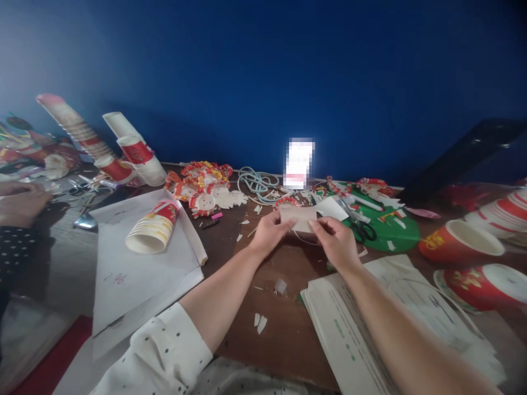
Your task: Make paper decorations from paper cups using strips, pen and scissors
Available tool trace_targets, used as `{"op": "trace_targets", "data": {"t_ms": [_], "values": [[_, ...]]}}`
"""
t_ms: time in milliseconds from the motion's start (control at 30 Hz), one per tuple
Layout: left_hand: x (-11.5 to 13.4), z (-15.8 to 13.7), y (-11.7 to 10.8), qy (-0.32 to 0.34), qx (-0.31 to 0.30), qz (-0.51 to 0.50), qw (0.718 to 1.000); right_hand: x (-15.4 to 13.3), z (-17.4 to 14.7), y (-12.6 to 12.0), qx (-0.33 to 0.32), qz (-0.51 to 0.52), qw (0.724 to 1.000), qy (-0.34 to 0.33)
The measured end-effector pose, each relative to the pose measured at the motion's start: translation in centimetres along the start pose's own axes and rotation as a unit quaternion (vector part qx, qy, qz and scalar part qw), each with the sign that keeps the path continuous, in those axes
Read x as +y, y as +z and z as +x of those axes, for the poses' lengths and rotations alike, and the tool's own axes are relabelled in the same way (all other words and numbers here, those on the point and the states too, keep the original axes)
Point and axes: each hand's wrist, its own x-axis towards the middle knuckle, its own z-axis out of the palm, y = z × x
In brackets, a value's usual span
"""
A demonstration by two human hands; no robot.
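Note:
A small pale piece of card (299, 218) is held up over the brown table, pinched at its two sides. My left hand (269, 233) grips its left edge between thumb and fingers. At its right edge, the thumb and fingers of my right hand (340, 240) are closed on the same card. A thin pale curved strip shows just below it. Behind the card lie a red-patterned paper piece (287, 203) and a white paper piece (331, 209). Black-handled scissors (364, 231) rest on a green sheet (397, 235) to the right of my right hand.
A lit phone-like screen (299, 163) stands against the blue wall. Paper cups (150, 229) lie at left, with more cups (461, 241) at right. Cut cup pieces (206, 189), a coiled cord (259, 184), stacked papers (329, 307) and scraps surround my hands. Another person's hand (24, 203) is far left.

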Motion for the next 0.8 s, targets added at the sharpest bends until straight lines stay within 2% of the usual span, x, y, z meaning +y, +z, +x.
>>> {"op": "trace_targets", "data": {"t_ms": [100, 200, 367, 467, 567, 600, 667, 800], "values": [[-0.1, 0.3, -0.1, -0.011, 0.017, -0.099, 0.995, -0.2, -0.5, 0.4, -0.065, -0.01, 0.998, -0.003], [0.0, 0.2, 0.1, -0.014, 0.017, -0.127, 0.992, -0.2, -1.0, 0.7, -0.092, -0.025, 0.995, -0.014], [0.3, -0.5, 0.6, -0.016, -0.048, -0.106, 0.993, 0.2, -0.9, 0.8, -0.062, -0.039, 0.997, -0.027], [-0.2, -0.4, 0.6, -0.017, -0.037, -0.085, 0.996, 0.5, -0.1, 0.2, -0.052, -0.086, 0.993, -0.058], [-0.9, 0.1, 0.4, 0.009, -0.007, -0.036, 0.999, 0.9, 1.2, -1.4, -0.038, -0.188, 0.979, -0.062], [-1.1, 0.2, 0.3, 0.019, 0.0, -0.013, 1.0, 1.0, 1.7, -2.1, -0.009, -0.235, 0.971, -0.044], [-1.2, 0.3, 0.3, 0.035, 0.009, 0.038, 0.999, 1.1, 2.6, -3.3, 0.037, -0.352, 0.935, 0.018], [-1.0, 0.0, 0.5, 0.059, 0.01, 0.135, 0.989, 0.8, 3.8, -4.5, 0.023, -0.503, 0.86, 0.088]]}}
